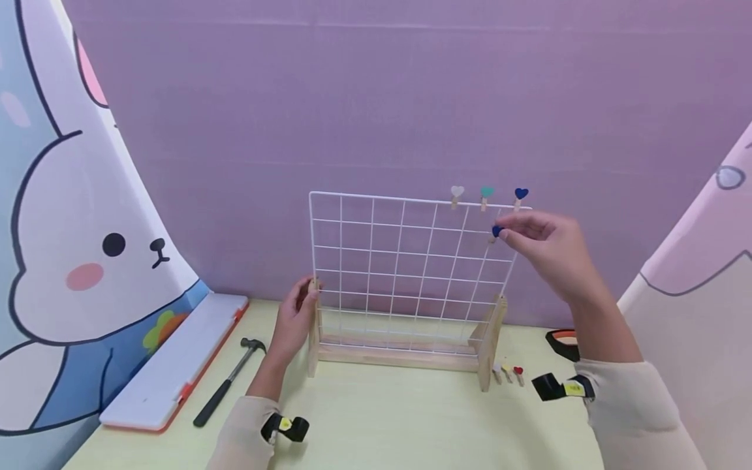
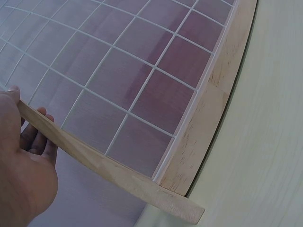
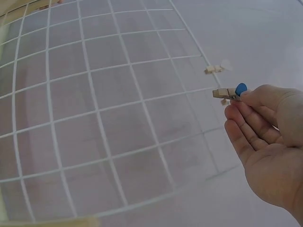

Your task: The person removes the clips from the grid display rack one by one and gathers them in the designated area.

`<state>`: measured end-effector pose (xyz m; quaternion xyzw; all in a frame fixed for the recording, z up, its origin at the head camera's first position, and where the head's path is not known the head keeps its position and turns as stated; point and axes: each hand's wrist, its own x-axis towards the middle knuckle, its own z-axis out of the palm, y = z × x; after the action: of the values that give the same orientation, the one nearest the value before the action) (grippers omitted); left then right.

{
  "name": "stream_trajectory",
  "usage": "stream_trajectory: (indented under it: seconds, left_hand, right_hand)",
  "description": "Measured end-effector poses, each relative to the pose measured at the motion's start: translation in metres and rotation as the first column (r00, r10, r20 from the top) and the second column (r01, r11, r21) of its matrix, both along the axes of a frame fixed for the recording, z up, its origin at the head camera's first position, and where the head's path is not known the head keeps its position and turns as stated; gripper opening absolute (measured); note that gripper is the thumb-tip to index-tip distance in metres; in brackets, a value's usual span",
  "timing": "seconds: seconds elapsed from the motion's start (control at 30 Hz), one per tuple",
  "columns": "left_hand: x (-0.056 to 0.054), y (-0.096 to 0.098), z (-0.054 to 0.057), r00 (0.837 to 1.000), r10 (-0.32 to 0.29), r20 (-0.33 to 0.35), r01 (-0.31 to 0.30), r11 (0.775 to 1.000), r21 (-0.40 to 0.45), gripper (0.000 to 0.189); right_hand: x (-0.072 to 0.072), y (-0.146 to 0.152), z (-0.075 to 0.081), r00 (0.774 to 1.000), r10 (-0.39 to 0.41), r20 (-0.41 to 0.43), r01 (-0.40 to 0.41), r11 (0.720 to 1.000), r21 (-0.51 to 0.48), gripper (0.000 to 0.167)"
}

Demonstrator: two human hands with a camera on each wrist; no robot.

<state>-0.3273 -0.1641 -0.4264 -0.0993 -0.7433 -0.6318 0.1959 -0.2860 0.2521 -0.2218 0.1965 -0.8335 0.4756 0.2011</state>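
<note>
Hammer (image 1: 226,385) between case (image 1: 173,359) and rack (image 1: 399,358)

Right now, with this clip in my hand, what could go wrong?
The pinched clip is held near its heart end by your right hand, so it might slip and drop. That hand is also close to the blue-heart clip on top, and could knock it loose. A hard push high on the wire grid might tip or shift it, since your left hand grips only one wooden upright.
</note>
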Motion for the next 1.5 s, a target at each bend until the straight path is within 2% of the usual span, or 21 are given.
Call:
stream_trajectory:
  seconds: [0.2,0.33,0.53,0.8,1.2,1.5]
  left_hand:
    - [0.001,-0.001,0.002,1.000,0.000,0.018,0.000,1.000,0.010,0.045]
    - [-0.002,0.000,0.000,1.000,-0.012,0.009,0.011,1.000,0.015,0.046]
    - [-0.003,0.002,-0.003,1.000,-0.018,-0.018,0.018,1.000,0.013,0.045]
    - [-0.002,0.001,0.000,1.000,-0.009,-0.010,0.009,1.000,0.016,0.047]
    - [-0.003,-0.001,0.000,1.000,-0.007,-0.021,0.007,1.000,0.017,0.046]
    - [-0.002,0.000,0.000,1.000,-0.009,-0.016,0.010,1.000,0.023,0.045]
  right_hand:
    - [0.004,0.010,-0.025,0.996,-0.059,0.065,0.053,0.995,0.085,0.027]
    - [0.006,0.019,-0.044,0.995,-0.061,0.078,0.052,0.993,0.110,0.028]
    - [0.011,0.029,-0.069,0.991,-0.046,0.125,0.036,0.996,0.081,0.029]
    - [0.017,0.041,-0.095,0.988,-0.059,0.146,0.047,0.995,0.086,0.031]
    - [0.026,0.066,-0.141,0.976,-0.057,0.208,0.057,0.998,0.005,0.031]
    - [0.033,0.072,-0.170,0.960,-0.096,0.264,0.088,0.995,0.040,0.032]
